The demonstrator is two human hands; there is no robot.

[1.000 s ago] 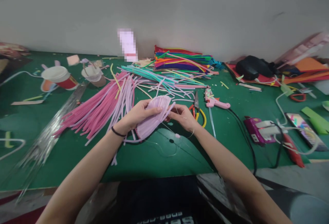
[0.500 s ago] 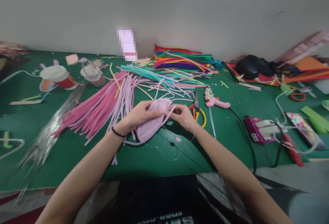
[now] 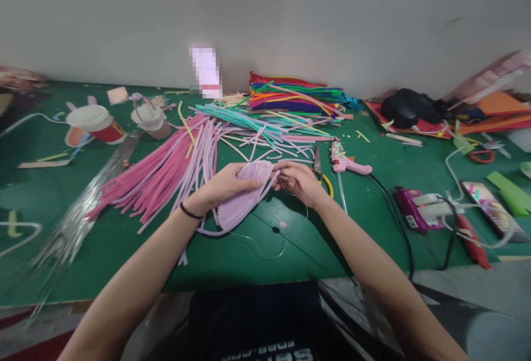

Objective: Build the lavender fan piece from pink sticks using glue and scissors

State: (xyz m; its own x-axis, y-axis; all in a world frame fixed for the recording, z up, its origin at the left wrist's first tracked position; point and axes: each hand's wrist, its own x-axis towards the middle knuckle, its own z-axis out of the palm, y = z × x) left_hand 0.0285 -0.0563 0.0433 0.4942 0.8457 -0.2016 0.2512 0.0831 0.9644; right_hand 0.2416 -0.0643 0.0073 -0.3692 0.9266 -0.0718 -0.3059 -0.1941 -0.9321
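Gripping the lilac piece in my left hand, I'd just shifted my right hand outward, fingers curled by its near edge, hold unclear; edge work seemed unfinished.

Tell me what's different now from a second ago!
The right hand moved a little to the right, now hiding more of the cutters. The left hand still holds the lilac bundle. The pink glue gun stayed put.
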